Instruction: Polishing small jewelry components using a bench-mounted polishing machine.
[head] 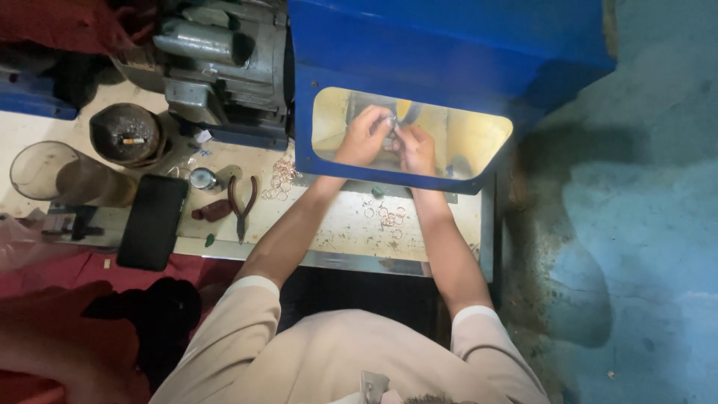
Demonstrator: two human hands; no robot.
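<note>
A: Hands?

B: I log both inside the blue hood, seen through its clear window. Left hand and right hand meet at a small shiny piece; fingers of both pinched narrow on it, by the yellow wheel. The piece is too small to identify.

A: Table?

B: Loose copper rings lie near the table's front edge, between my forearms. A second heap sits left of the hood. Pliers beside that heap, black phone toward the left edge, clear cup at the far left.
</note>
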